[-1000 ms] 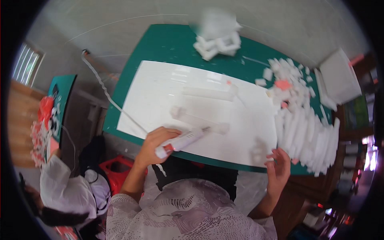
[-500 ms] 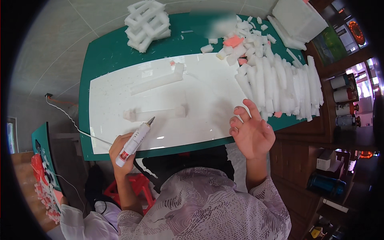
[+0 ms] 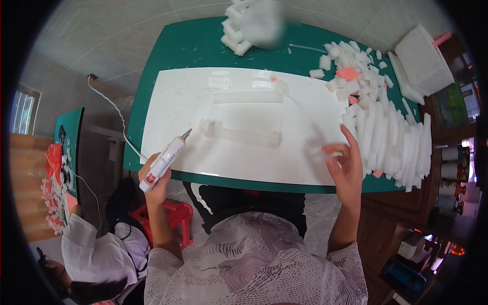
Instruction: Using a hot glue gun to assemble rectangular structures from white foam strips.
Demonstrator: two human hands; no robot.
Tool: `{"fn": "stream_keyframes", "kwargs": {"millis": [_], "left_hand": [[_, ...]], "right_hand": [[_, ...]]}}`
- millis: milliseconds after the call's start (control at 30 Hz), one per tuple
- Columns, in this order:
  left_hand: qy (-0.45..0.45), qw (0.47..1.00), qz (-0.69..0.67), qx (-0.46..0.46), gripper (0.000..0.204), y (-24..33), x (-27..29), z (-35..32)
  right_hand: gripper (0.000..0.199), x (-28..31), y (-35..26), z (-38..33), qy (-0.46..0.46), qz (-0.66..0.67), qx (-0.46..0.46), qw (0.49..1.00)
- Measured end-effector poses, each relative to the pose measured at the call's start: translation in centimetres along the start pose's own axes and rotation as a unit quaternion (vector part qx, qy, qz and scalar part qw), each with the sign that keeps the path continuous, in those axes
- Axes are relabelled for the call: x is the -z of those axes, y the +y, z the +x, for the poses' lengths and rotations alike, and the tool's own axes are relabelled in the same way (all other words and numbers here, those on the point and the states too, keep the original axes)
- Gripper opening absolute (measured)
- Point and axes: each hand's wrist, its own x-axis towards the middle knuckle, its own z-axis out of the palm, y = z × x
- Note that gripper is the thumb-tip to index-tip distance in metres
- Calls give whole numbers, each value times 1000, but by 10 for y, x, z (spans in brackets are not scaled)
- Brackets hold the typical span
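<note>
My left hand grips a white hot glue gun with its nozzle pointing up and to the right, off the left end of a foam strip. That white foam strip lies on the glossy white board and has a small foam block at each end. Farther back lies a second foam strip, with one block at its right end. My right hand hovers over the board's right edge, fingers apart and curved, holding nothing that I can see.
At the right of the green table lie a row of foam sticks and a heap of foam chunks. A stacked foam lattice stands at the back. The glue gun's white cord runs left. Another person sits at lower left.
The view has turned, so the table sits farther right. The glue gun has drawn back from over the near strip to its left. My right hand has turned and its fingers have shifted.
</note>
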Motion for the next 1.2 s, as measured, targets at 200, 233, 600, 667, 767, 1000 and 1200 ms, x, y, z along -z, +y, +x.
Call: {"fn": "stream_keyframes", "kwargs": {"millis": [200,233,600,667,767,1000,1200], "left_hand": [[45,994,98,-15,37,-7,3,34],[52,989,138,-24,36,-6,4,43],[-28,970,236,-42,37,-39,4,97],[-44,976,211,-37,40,-41,11,93],[-96,975,199,-19,49,-34,15,88],[-19,953,291,-85,42,-1,6,75],[26,995,40,-86,17,24,-54,77]], "right_hand": [[45,-41,26,122,-143,-349,274,885],[45,-52,31,136,-145,-346,276,885],[31,-68,36,165,-192,-365,195,890],[29,-60,13,155,-178,-315,168,917],[28,-44,3,138,-189,-217,136,948],[24,-50,-12,106,-274,-140,83,948],[23,-57,-8,101,-272,-200,140,931]]}}
